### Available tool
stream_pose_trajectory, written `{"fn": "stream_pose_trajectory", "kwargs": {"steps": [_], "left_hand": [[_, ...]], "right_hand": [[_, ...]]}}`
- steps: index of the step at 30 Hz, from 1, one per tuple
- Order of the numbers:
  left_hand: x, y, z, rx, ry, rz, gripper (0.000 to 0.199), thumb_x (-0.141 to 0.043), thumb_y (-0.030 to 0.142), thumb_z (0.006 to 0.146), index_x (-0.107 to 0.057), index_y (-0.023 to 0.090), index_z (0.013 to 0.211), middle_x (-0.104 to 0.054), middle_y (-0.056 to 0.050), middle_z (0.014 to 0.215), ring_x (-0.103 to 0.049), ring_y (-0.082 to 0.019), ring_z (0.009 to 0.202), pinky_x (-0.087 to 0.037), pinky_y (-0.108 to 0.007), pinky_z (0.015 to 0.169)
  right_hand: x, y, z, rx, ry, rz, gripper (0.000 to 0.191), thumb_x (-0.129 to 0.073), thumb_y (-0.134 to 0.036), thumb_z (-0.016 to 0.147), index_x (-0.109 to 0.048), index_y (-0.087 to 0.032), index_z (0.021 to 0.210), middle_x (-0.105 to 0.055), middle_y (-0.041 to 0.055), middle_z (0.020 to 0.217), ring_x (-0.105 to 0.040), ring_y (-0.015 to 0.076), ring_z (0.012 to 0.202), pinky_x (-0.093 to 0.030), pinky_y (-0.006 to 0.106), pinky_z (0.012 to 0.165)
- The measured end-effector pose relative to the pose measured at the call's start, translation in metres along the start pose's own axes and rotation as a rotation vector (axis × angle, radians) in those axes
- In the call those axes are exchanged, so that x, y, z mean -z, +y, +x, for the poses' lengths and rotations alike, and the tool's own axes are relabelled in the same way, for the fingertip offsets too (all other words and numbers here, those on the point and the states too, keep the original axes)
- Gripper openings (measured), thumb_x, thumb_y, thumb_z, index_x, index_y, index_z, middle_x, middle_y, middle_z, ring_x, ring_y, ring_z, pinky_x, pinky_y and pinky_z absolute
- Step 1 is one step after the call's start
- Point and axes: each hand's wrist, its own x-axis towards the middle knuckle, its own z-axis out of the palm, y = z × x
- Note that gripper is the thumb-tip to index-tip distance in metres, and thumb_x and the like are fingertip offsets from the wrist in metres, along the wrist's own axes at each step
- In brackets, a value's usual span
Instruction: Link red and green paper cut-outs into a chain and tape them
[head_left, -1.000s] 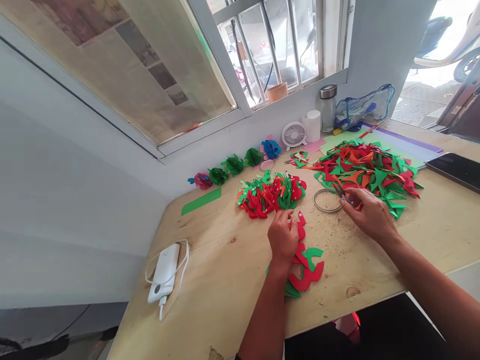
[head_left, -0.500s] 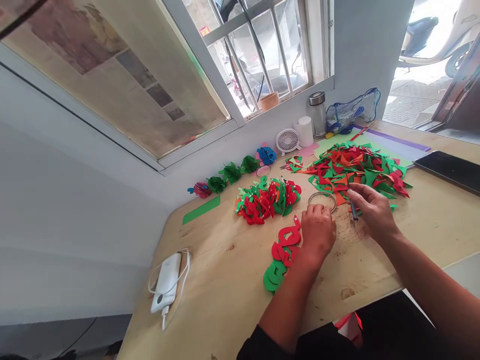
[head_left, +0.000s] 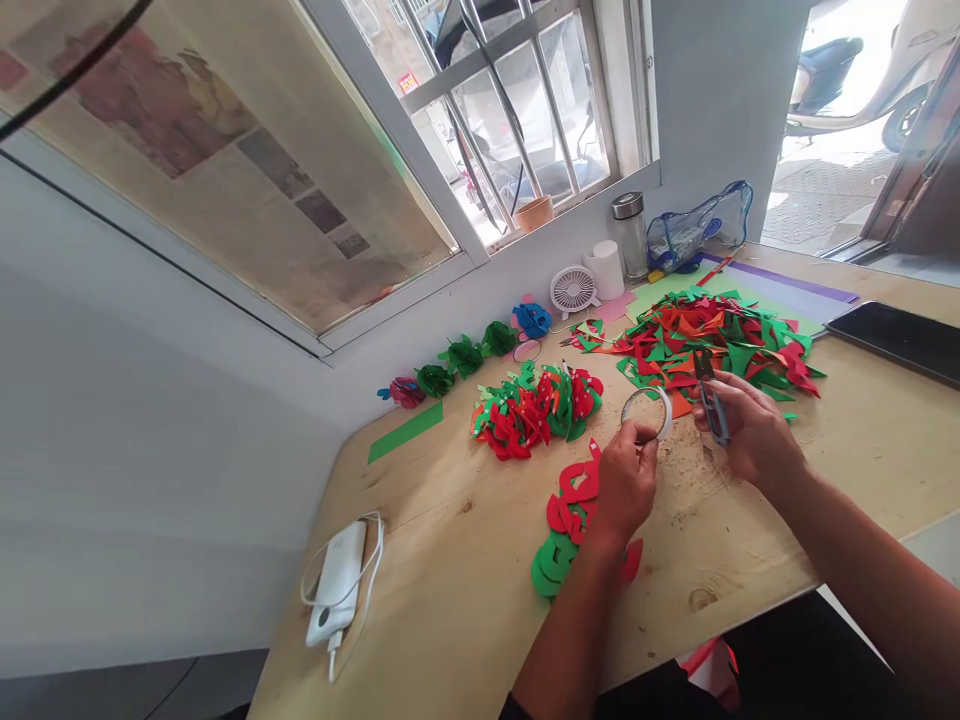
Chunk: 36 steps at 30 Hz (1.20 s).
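My left hand (head_left: 628,478) pinches the near edge of a roll of tape (head_left: 666,414), tipped up off the table. Just to its right, my right hand (head_left: 757,430) is closed round a pair of thread snips (head_left: 712,405) with dark blades pointing away and a grey-blue handle. Red and green cut-out shapes (head_left: 577,482) lie in a row beside and partly under my left forearm. Beyond my left hand is a heap of folded red and green cut-outs (head_left: 529,410). Behind my right hand spreads a pile of red, green and orange scraps (head_left: 720,330).
A white power bank (head_left: 337,580) with a cable lies at the left. Along the wall stand green paper ornaments (head_left: 461,355), a small fan (head_left: 574,290), a white cylinder (head_left: 606,268), a glass bottle (head_left: 631,235) and a clear pouch (head_left: 701,230). A black phone (head_left: 900,340) rests at the right.
My left hand has lifted the tape roll from lying flat to tilted upright. My right hand has turned the snips, so their blades and handle now show.
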Motion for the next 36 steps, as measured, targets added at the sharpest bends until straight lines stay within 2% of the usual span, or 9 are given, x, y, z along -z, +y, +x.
{"fn": "stream_pose_trajectory", "kwargs": {"steps": [4, 7, 10, 20, 28, 30, 36], "left_hand": [[0.008, 0.004, -0.012, 0.016, 0.005, -0.25, 0.012, -0.046, 0.026, 0.089, -0.054, 0.017, 0.09, -0.066, -0.006, 0.086, -0.063, -0.016, 0.082, -0.048, -0.027, 0.072], [0.006, 0.002, -0.016, 0.012, 0.035, -0.244, 0.011, -0.049, 0.027, 0.087, -0.055, 0.017, 0.089, -0.065, -0.006, 0.087, -0.063, -0.017, 0.086, -0.048, -0.029, 0.076], [0.003, 0.001, -0.018, -0.015, 0.057, -0.197, 0.009, -0.051, 0.025, 0.085, -0.056, 0.018, 0.087, -0.065, -0.006, 0.089, -0.061, -0.017, 0.088, -0.048, -0.03, 0.079], [0.004, 0.0, -0.018, -0.057, 0.062, -0.11, 0.003, -0.053, 0.019, 0.081, -0.056, 0.019, 0.082, -0.065, -0.004, 0.083, -0.062, -0.016, 0.083, -0.049, -0.029, 0.077], [0.005, 0.0, -0.018, -0.063, 0.098, -0.029, 0.003, -0.055, 0.022, 0.08, -0.057, 0.019, 0.079, -0.067, -0.003, 0.08, -0.062, -0.017, 0.08, -0.048, -0.031, 0.078], [0.007, 0.002, -0.018, -0.058, 0.135, -0.022, 0.004, -0.056, 0.02, 0.08, -0.058, 0.019, 0.083, -0.068, -0.002, 0.08, -0.063, -0.016, 0.079, -0.046, -0.033, 0.082], [0.012, 0.007, -0.017, -0.063, 0.196, 0.052, 0.026, -0.056, 0.018, 0.081, -0.06, 0.023, 0.106, -0.069, 0.0, 0.08, -0.062, -0.016, 0.08, -0.041, -0.036, 0.089]], "right_hand": [[-0.001, 0.0, -0.002, -0.071, -0.107, 0.001, 0.017, -0.07, -0.031, 0.069, -0.061, -0.019, 0.076, -0.052, -0.0028, 0.065, -0.034, 0.0035, 0.041, -0.023, 0.018, 0.033], [0.0, 0.002, -0.002, -0.108, -0.161, -0.038, 0.017, -0.071, -0.029, 0.07, -0.063, -0.018, 0.081, -0.046, -0.0047, 0.06, -0.025, 0.0019, 0.039, -0.017, 0.018, 0.034], [0.001, 0.004, -0.002, -0.149, -0.203, -0.081, 0.021, -0.073, -0.029, 0.069, -0.064, -0.017, 0.085, -0.042, -0.006, 0.056, -0.022, 0.0011, 0.039, -0.014, 0.018, 0.035], [0.002, 0.006, -0.001, -0.11, -0.256, -0.165, 0.023, -0.075, -0.03, 0.067, -0.063, -0.017, 0.081, -0.04, -0.006, 0.058, -0.023, 0.0013, 0.041, -0.016, 0.018, 0.036], [0.003, 0.007, -0.001, -0.05, -0.278, -0.183, 0.022, -0.076, -0.03, 0.066, -0.059, -0.018, 0.075, -0.035, -0.0069, 0.055, -0.023, 0.0027, 0.042, -0.018, 0.019, 0.036], [0.002, 0.006, -0.002, -0.035, -0.278, -0.172, 0.022, -0.076, -0.03, 0.066, -0.059, -0.018, 0.074, -0.035, -0.0069, 0.055, -0.024, 0.0023, 0.042, -0.019, 0.019, 0.036], [-0.001, 0.002, -0.008, 0.039, -0.29, -0.197, 0.018, -0.073, -0.032, 0.07, -0.059, -0.02, 0.071, -0.031, -0.0068, 0.05, -0.026, 0.0045, 0.042, -0.02, 0.021, 0.037]]}}
